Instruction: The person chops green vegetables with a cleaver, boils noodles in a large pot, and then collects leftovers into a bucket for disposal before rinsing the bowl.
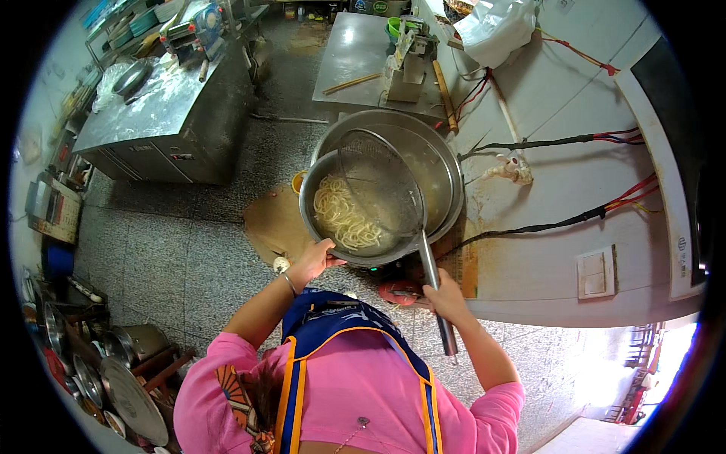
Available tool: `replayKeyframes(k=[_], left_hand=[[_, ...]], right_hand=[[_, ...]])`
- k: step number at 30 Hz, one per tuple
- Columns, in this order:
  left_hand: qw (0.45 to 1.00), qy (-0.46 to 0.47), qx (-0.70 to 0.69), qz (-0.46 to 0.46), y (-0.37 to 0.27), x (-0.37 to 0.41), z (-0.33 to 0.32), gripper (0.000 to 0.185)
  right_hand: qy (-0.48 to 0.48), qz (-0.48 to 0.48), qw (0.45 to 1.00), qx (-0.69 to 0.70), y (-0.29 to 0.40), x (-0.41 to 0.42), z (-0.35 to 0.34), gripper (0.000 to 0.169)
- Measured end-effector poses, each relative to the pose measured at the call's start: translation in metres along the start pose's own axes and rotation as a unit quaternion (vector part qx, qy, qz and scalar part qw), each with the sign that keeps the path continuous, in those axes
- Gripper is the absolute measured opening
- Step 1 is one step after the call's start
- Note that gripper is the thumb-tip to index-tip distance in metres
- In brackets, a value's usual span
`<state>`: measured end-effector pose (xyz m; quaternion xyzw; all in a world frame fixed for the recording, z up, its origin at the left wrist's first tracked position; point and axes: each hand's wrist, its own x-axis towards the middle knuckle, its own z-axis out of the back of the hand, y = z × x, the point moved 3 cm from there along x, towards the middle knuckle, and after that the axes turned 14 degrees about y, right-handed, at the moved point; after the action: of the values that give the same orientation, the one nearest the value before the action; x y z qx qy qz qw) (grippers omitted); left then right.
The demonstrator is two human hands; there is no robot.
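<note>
My left hand point(313, 262) grips the near-left rim of a metal basin point(305, 213), which holds pale thick noodles point(347, 215). My right hand point(447, 296) is closed around the metal handle of a round wire-mesh strainer point(383, 181). The strainer's mesh head is tilted over the right part of the basin and hides some of its inside. Behind and below the basin is a larger steel pot point(391, 122) with cloudy liquid in it. Whether the basin rests on the pot's rim or is held above it, I cannot tell.
A steel worktable point(351, 62) with a wooden stick and a scale-like machine stands beyond the pot. Further left, a floured steel counter point(164, 108) carries a noodle machine point(195, 34). Cables point(533, 227) run along the right wall. Stacked pots point(136, 343) stand at lower left.
</note>
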<state>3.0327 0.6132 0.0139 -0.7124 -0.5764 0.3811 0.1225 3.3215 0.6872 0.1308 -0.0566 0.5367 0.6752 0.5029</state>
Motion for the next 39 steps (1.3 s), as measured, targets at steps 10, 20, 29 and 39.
replayKeyframes(k=[10, 20, 29, 39], left_hand=[[0.993, -0.015, 0.096, 0.069, -0.057, -0.012, 0.053, 0.03], [0.96, -0.078, 0.26, 0.067, -0.109, -0.024, 0.089, 0.023], [0.931, -0.111, 0.346, -0.023, -0.155, -0.01, 0.068, 0.015], [0.897, -0.14, 0.418, 0.012, -0.196, 0.043, 0.008, 0.01]], right_hand=[[-0.212, 0.058, 0.974, -0.058, -0.03, 0.013, 0.004, 0.041], [0.012, 0.032, 0.874, 0.485, -0.056, 0.106, -0.055, 0.02], [0.207, 0.032, 0.778, 0.592, -0.067, 0.147, -0.114, 0.013], [0.29, 0.058, 0.745, 0.598, -0.072, 0.145, -0.111, 0.017]])
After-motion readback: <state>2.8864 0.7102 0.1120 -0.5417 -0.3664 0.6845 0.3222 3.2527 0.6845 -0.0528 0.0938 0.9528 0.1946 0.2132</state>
